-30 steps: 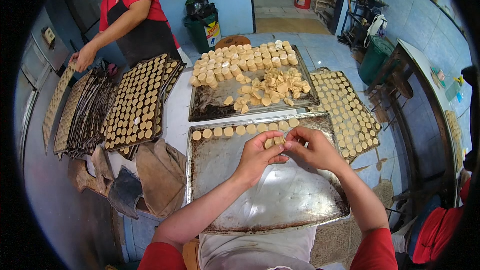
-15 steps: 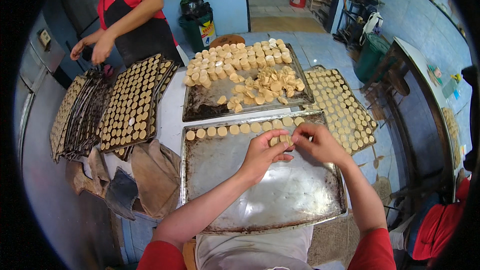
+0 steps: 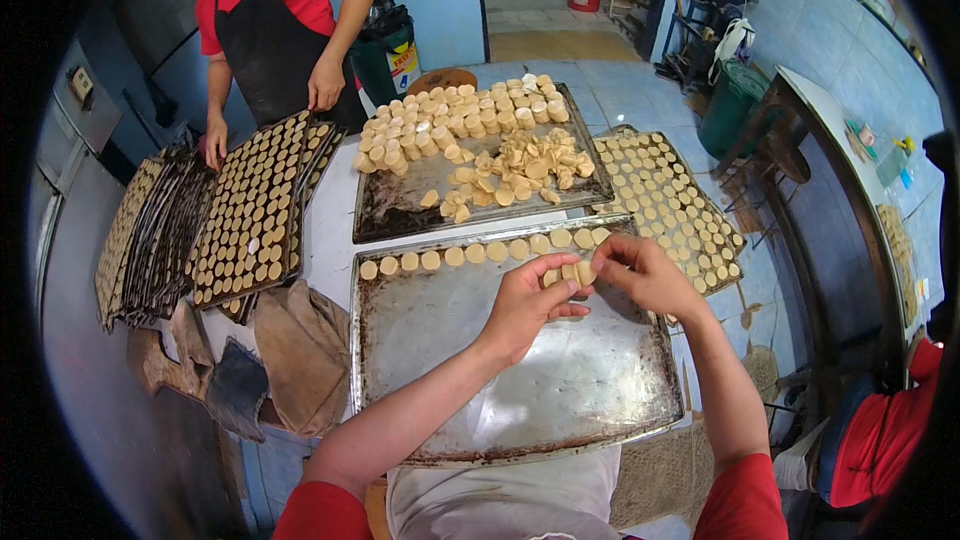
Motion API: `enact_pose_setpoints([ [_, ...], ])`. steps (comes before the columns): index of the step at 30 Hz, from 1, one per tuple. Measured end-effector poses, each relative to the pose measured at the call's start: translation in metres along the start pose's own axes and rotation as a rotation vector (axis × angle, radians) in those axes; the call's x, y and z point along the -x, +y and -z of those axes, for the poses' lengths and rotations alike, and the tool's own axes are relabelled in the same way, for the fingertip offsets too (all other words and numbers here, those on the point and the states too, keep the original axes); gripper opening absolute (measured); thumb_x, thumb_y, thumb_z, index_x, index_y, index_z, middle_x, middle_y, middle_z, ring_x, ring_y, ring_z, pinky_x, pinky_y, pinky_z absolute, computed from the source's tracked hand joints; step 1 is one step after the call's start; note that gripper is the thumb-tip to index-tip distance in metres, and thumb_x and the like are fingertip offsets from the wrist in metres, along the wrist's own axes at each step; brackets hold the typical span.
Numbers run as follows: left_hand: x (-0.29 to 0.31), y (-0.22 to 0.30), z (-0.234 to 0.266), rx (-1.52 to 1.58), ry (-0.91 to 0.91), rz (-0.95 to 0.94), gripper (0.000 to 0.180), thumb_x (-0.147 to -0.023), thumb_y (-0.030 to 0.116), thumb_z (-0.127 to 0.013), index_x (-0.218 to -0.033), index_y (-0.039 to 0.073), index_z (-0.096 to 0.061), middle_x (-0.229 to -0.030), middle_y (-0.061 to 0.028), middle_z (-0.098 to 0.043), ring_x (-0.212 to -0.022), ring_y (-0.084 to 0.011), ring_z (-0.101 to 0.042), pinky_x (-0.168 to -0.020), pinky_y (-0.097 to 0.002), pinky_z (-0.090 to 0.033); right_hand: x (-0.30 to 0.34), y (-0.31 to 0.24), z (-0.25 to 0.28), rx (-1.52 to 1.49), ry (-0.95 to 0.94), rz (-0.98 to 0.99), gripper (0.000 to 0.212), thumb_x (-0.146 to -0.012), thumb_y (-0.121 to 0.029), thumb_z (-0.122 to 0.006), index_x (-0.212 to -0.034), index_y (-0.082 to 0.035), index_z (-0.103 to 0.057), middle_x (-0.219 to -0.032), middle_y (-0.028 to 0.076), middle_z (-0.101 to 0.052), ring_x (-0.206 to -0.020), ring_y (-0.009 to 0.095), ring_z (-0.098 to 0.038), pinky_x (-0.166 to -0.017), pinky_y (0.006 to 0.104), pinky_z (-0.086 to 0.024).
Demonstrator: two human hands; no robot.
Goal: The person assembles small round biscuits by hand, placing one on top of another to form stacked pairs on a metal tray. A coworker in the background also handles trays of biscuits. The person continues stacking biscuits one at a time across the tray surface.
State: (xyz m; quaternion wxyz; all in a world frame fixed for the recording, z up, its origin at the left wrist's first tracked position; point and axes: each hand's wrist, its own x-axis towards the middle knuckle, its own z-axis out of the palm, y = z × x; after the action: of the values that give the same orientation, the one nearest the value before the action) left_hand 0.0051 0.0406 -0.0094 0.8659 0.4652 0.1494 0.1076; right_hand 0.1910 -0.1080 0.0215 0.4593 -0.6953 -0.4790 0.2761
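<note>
My left hand (image 3: pixel 533 302) is closed around a short stack of pale dough rounds (image 3: pixel 568 274), held over the near metal tray (image 3: pixel 500 370). At the stack's right end, my right hand (image 3: pixel 648 278) pinches a round between thumb and fingertips. Just beyond my hands, a single row of flat dough rounds (image 3: pixel 454 256) lines the tray's far edge. The rest of this tray's surface shows bare, scuffed metal. Behind it, a second dark tray (image 3: pixel 400 215) carries many stacked rounds (image 3: pixel 450 120) and a loose heap of thin dough pieces (image 3: pixel 530 165).
Filled trays of rounds (image 3: pixel 250 210) are piled at the left, where a co-worker (image 3: pixel 285 40) in a black apron touches them. Brown cloths (image 3: pixel 300 350) hang near them. More filled trays (image 3: pixel 665 200) lie at the right. A green bin (image 3: pixel 735 110) and a long bench (image 3: pixel 835 130) stand further right.
My right fingers have shifted slightly outward at the stack's end. The row appears longer by one round at its right. The co-worker's hands have lowered onto the left trays. The view has shifted slightly.
</note>
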Motion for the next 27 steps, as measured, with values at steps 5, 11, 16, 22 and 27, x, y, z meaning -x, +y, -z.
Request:
enact_pose_setpoints([
  [5,0.009,0.008,-0.009,0.001,0.024,0.000,0.039,-0.110,0.002,-0.065,-0.149,-0.003,-0.059,-0.132,-0.0146,-0.067,-0.117,-0.0276,-0.075,-0.092,-0.0392,-0.070,-0.008,0.022,0.034,0.692,0.347,-0.098,0.020,-0.101,-0.023,-0.075,-0.098,-0.003,-0.076,-0.097,0.020,-0.076,-0.085,0.043,-0.074,-0.077,0.0507,-0.057],
  [11,0.034,0.016,0.002,-0.012,0.058,0.058,0.043,-0.110,0.004,-0.066,-0.152,-0.001,-0.056,-0.132,-0.0155,-0.068,-0.121,-0.0297,-0.074,-0.093,-0.0402,-0.070,-0.006,0.011,0.015,0.688,0.311,0.133,0.015,-0.100,-0.022,-0.077,-0.101,-0.008,-0.079,-0.100,0.015,-0.072,-0.091,0.039,-0.074,-0.079,0.0503,-0.058],
  [16,0.056,0.025,0.011,0.016,0.080,0.029,0.040,-0.109,0.007,-0.069,-0.144,0.000,-0.052,-0.132,-0.0177,-0.067,-0.118,-0.0288,-0.075,-0.092,-0.0392,-0.069,-0.014,0.016,0.008,0.820,0.288,0.150,0.011,-0.099,-0.020,-0.076,-0.102,-0.009,-0.079,-0.100,0.013,-0.069,-0.090,0.038,-0.072,-0.078,0.0493,-0.058],
  [22,0.080,0.028,0.031,0.033,0.107,-0.032,0.015,-0.110,0.007,-0.068,-0.122,0.005,-0.059,-0.129,-0.0157,-0.071,-0.120,-0.0306,-0.075,-0.093,-0.0401,-0.070,0.000,-0.035,-0.033,0.468,0.164,0.130,0.018,-0.102,-0.022,-0.078,-0.105,-0.005,-0.078,-0.097,0.014,-0.072,-0.083,0.032,-0.072,-0.075,0.0435,-0.058],
  [27,0.103,0.024,0.050,-0.025,0.104,-0.043,0.006,-0.111,0.007,-0.068,-0.108,0.004,-0.064,-0.128,-0.0108,-0.071,-0.120,-0.0242,-0.075,-0.096,-0.0389,-0.070,0.016,-0.088,-0.090,0.054,-0.122,0.046,0.022,-0.106,-0.022,-0.076,-0.106,0.000,-0.075,-0.089,0.011,-0.074,-0.080,0.018,-0.067,-0.073,0.0347,-0.055],
])
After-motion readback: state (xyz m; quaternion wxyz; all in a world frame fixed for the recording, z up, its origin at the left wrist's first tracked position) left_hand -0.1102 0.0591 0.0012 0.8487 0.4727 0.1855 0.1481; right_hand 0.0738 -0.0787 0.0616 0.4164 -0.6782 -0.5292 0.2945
